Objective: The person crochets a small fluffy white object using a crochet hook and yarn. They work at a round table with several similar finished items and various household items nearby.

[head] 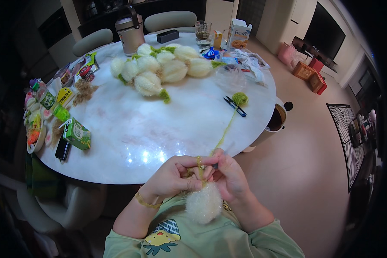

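Observation:
Before my body hangs a white fuzzy yarn piece, plump and rounded, with a green yarn top. My left hand pinches that top, and green yarn passes over its outstretched index finger. Close against it, my right hand grips a thin greyish tool, apparently a crochet hook, mostly hidden by the fingers. A strand of green yarn runs from the hands up to a small green yarn ball on the table. Dark thread snips lie beside the ball.
Finished-looking white fuzzy pieces with green tips are heaped on the round marble table. A plastic bag, biscuit box and insulated jug stand beyond. At left are a green carton, phone and brown fibre.

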Demonstrator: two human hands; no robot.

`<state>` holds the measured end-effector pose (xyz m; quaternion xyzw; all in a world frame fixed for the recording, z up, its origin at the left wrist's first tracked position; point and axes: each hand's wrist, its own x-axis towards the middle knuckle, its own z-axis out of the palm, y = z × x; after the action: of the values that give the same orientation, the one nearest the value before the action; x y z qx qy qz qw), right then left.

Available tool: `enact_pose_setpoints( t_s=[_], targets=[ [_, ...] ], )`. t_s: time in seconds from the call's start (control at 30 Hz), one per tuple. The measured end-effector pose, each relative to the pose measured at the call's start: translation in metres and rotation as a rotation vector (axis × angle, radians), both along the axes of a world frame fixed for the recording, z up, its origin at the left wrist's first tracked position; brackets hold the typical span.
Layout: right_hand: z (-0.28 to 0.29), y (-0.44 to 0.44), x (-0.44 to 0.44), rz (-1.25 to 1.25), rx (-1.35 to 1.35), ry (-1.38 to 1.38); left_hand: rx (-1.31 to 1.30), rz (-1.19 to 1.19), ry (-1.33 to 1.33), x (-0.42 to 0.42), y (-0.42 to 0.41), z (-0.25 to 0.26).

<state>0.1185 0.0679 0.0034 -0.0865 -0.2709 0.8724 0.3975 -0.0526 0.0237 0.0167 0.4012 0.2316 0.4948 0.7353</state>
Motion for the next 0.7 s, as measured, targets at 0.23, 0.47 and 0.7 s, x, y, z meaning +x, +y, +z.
enact_pose_setpoints(
  t_s=[0.23,0.47,0.7],
  targets=[
    [-0.002,-0.005,0.001,-0.343,0.513,-0.101,-0.013,0.136,0.140,0.001,-0.006,0.015],
    [0.001,0.005,0.008,-0.357,0.475,-0.223,-0.043,0.153,0.213,-0.003,-0.006,0.022],
    [0.001,0.005,0.004,-0.423,0.501,-0.274,0.015,0.201,0.364,-0.002,-0.007,0.028]
  ],
)
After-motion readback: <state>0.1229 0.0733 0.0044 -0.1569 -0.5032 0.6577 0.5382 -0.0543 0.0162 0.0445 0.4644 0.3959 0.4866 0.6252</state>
